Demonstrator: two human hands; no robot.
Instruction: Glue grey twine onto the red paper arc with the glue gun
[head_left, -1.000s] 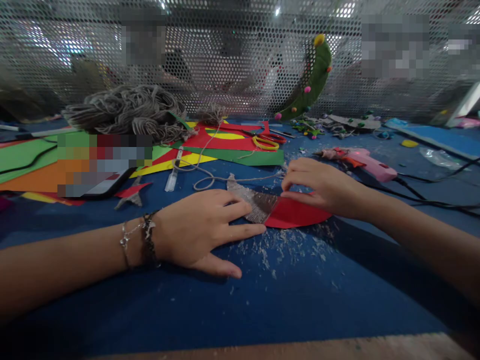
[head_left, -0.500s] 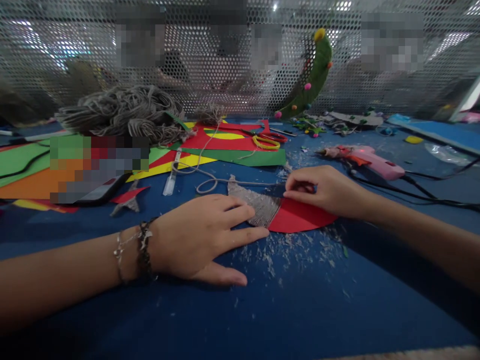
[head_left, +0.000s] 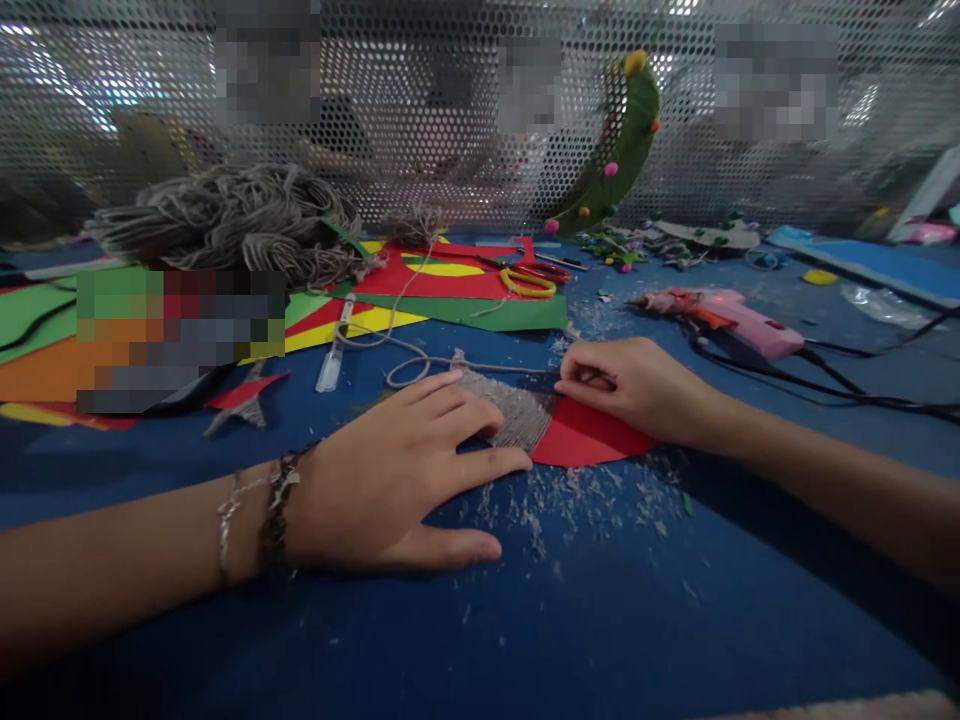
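Observation:
A red crescent-shaped piece (head_left: 596, 436) lies flat on the blue table, its left part covered with rows of grey yarn (head_left: 517, 408). My left hand (head_left: 405, 470) rests palm down with fingers spread, its fingertips on the yarn-covered end and the thumb on the table. At the upper edge of the crescent, my right hand (head_left: 630, 385) pinches a strand of grey yarn (head_left: 517, 369) between thumb and finger. That strand runs left into a loop and back toward a small yarn bundle (head_left: 412, 225).
A pink glue gun (head_left: 750, 320) with black cords lies at right. Behind are scissors (head_left: 529, 283), coloured sheets (head_left: 487, 312), a clear-and-white stick (head_left: 335, 345) and a grey yarn heap (head_left: 232, 220). A green crescent with pompoms (head_left: 622, 165) hangs before a perforated metal panel (head_left: 427, 120); people show behind it.
The fingers of my left hand have shifted and spread a little more over the yarn-covered end. My right hand keeps its pinch on the strand; the view has shifted slightly.

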